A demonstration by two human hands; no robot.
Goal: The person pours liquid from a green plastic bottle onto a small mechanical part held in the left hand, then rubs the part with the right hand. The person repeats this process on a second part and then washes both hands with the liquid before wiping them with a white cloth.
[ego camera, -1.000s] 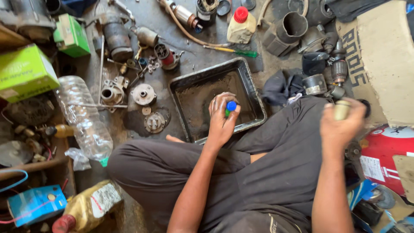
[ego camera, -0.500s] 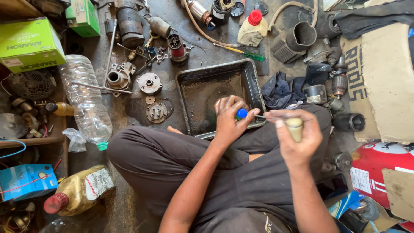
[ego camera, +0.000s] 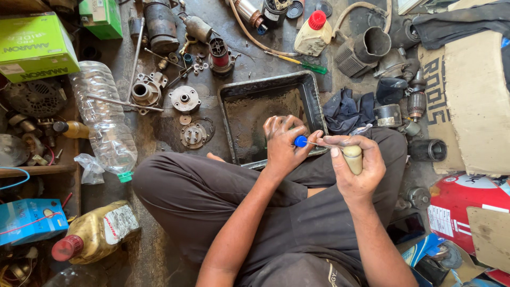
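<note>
Over the black metal tray [ego camera: 313, 101], the left hand [ego camera: 281, 143] pinches a blue-capped part [ego camera: 300, 141]; the right hand [ego camera: 357, 167] grips a cream tube [ego camera: 353, 158]. Green boxes [ego camera: 34, 45] sit far left, a red canister [ego camera: 459, 204] right.

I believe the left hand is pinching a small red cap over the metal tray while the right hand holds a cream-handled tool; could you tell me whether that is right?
Not quite: the cap is blue, not red, as the head view shows. The rest stands: the left hand pinches it over the metal tray, and the right hand holds the cream-handled tool.
</note>
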